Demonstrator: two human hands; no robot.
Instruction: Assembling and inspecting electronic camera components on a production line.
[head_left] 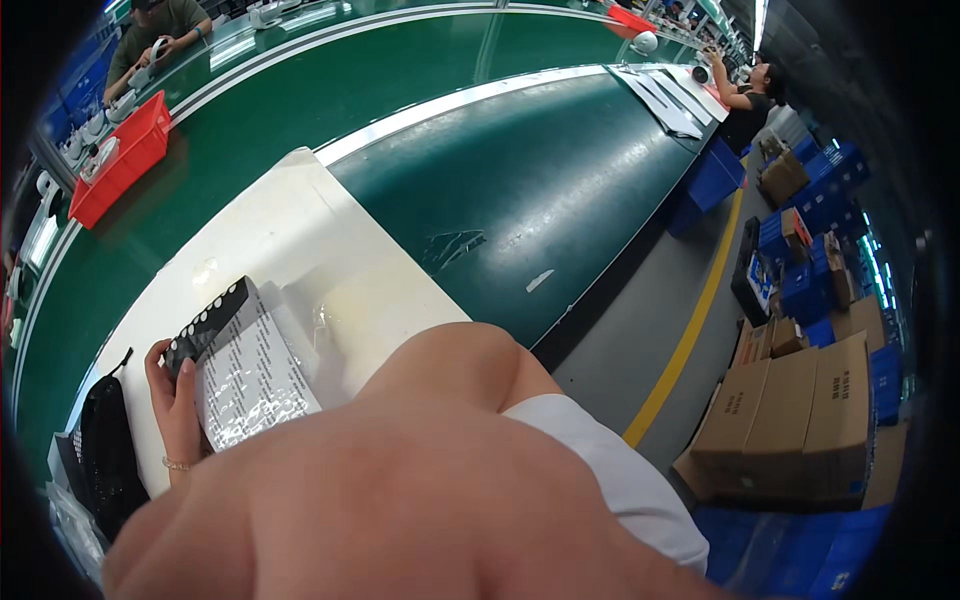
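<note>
My left hand (pixel 176 405), with a beaded bracelet at the wrist, grips the left edge of a flat package (pixel 255 375). Its thumb lies on the front, while the fingers go round the black end. The package is white with rows of small dark print, glossy like plastic film, and its black end carries white dots. It rests tilted on a white tabletop (pixel 400 290). Close to the camera, my right hand (pixel 390 510) is raised, large and blurred, covering the lower middle of the view. Its fingers are out of sight. The bent right elbow and a white sleeve show behind it.
Left of the package lies a black pouch (pixel 108 440) with a cord, beside clear plastic. A dark green mat (pixel 510 200) adjoins the white top. Beyond runs a green conveyor (pixel 420 70) with a red bin (pixel 125 160). Cartons (pixel 790 420) stand right, and two people work farther off.
</note>
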